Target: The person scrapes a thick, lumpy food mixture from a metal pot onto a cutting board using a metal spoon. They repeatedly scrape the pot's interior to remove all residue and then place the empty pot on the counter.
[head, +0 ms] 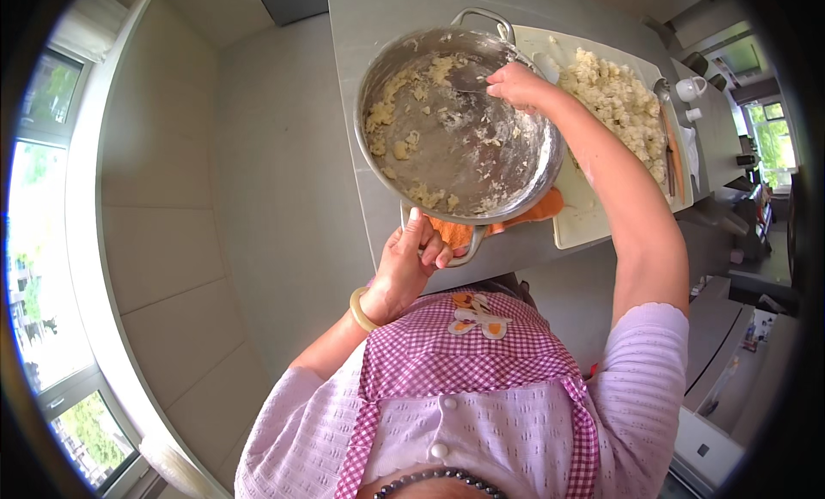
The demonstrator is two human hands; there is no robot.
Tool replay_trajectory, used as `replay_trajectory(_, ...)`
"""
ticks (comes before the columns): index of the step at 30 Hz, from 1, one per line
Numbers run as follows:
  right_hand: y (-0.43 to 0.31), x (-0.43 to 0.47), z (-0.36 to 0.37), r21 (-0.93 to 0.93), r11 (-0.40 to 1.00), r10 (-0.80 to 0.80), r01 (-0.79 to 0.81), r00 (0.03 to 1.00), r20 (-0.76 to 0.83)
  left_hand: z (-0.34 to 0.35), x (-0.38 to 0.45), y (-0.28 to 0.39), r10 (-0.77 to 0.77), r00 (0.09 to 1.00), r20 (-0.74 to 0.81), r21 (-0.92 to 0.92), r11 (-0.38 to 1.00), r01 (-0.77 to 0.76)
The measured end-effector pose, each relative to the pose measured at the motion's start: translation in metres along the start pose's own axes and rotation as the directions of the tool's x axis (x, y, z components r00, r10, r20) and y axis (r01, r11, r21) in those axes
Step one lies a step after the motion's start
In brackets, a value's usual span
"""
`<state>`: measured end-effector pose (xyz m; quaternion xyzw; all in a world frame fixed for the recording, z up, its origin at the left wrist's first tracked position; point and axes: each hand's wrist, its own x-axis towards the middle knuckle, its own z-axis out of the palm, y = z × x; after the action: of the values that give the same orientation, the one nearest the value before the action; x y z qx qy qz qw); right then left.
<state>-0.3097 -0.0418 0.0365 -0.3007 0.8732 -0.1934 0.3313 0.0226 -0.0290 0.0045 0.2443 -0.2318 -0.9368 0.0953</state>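
A large steel pot [445,144] is tilted toward me at the counter's edge, with crumbs of pale dough and flour stuck to its inside. My left hand [412,244] grips the near loop handle [474,247], thumb up along the rim. Inside the pot, near the right wall, is my right hand [519,89], fingers closed around a thin utensil [467,91]. Only a narrow edge of that utensil shows, so its kind is unclear. An orange cloth [544,205] lies under the pot's near side. To the right, crumbly pale dough [612,99] is heaped on a cream board [580,225].
A spoon [662,89] and a long wooden-looking tool [673,154] lie along the board's right side. Beyond them stand a white teapot [691,88] and a small white cup [693,115]. The grey counter [351,93] ends left of the pot, above the floor [277,164].
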Motion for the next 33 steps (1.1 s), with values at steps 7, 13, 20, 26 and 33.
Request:
replay_trajectory(7,0.017,-0.046,-0.036,-0.375,0.919,0.186,-0.118,0.971,0.149,0.001,-0.003,0.001,0.011,1.000,-0.013,0.010,1.000,-0.011)
replay_trajectory(13,0.009,-0.042,-0.039,-0.206,0.952,0.243,-0.225,0.968,0.066,0.002,-0.004,0.000,-0.004,1.000,0.001,0.021,1.000,0.004)
replay_trajectory(20,0.017,-0.019,-0.055,-0.014,0.970,0.240,-0.241,0.958,0.157,0.001,-0.001,-0.002,0.005,1.000,0.006,0.006,1.000,-0.005)
replay_trajectory(26,-0.007,0.007,-0.023,-0.177,0.983,0.077,-0.039,0.974,0.213,-0.008,0.000,-0.003,0.016,1.000,0.007,0.007,1.000,-0.016)
replay_trajectory(33,0.004,0.044,0.020,-0.293,0.681,-0.644,0.671,0.740,0.197,0.002,-0.001,-0.001,0.003,1.000,-0.022,0.004,1.000,-0.003)
